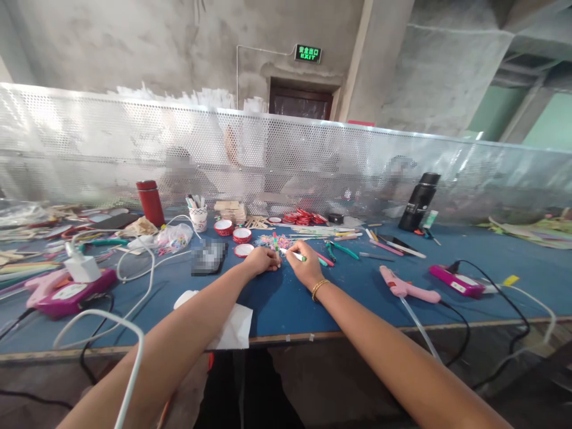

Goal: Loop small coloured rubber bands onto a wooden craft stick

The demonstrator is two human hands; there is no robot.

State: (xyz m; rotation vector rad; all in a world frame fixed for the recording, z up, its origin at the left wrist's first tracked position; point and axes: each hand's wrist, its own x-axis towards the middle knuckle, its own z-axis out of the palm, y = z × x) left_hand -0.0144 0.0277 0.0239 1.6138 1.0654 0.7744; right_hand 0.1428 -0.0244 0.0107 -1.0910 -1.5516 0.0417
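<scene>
My left hand [263,261] rests on the blue table, its fingers closed on the lower end of a wooden craft stick [276,243]. The stick points away from me and bears red and green colour on its upper part. In my right hand [307,269] is a slim white marker pen [297,256] with a green end. Its tip is by the stick; whether the two touch I cannot tell. Just beyond lies a heap of small multicoloured strands [263,240]. Left of it, a round red-rimmed lid [243,251] lies near my left hand.
Green-handled pliers [346,249] lie right of my hands. A pink glue gun [409,287] and a magenta power strip [456,281] are farther right. On the left are a dark phone [209,258], white cables [152,280] and a red flask [151,204]. A perforated metal screen [295,155] stands behind.
</scene>
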